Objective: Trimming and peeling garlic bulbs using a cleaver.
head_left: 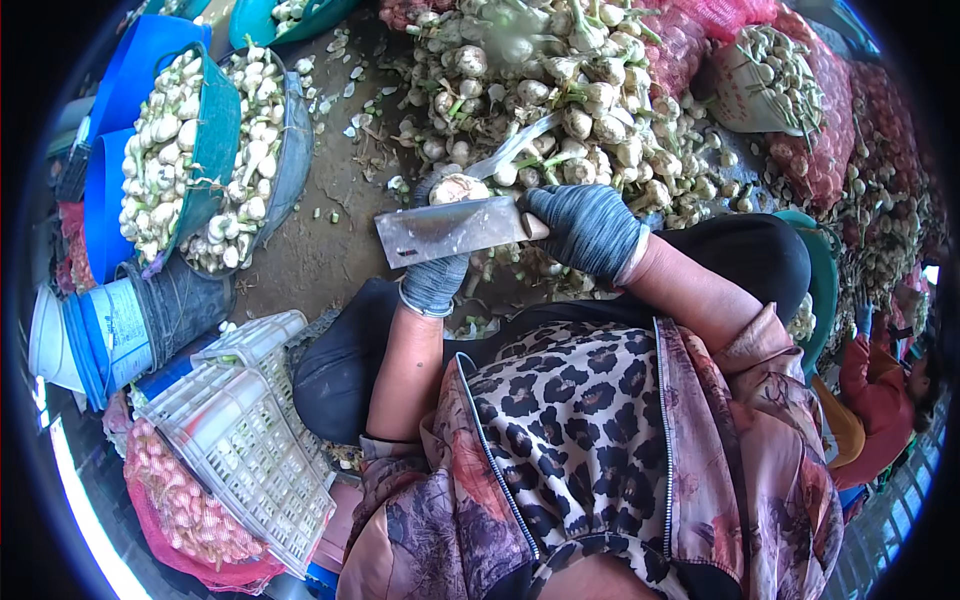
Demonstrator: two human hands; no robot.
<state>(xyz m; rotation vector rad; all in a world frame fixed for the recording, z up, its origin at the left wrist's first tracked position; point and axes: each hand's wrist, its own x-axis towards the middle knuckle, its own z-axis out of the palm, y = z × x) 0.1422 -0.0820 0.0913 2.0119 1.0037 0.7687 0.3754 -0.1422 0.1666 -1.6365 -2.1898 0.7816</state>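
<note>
My right hand (589,229), in a grey-blue knit glove, is closed on the short handle of a cleaver (454,229). The broad steel blade points left and covers much of my left hand (435,281), gloved alike. Just above the blade, a garlic bulb (457,188) shows its round pale face at my left hand, with a whitish stalk or leaf (514,146) stretching up to the right. The blade hides most of the left fingers; their grip on the bulb is only partly visible. Beyond both hands lies a large heap of garlic bulbs (600,97) with stalks.
Garlic fills a green tub (214,142) and a grey tub (289,161) at left. White plastic crates (247,442) and a pink mesh sack (187,510) stand lower left. Pink mesh sacks (817,165) and a white bucket (727,90) are upper right. A co-worker (877,420) sits far right.
</note>
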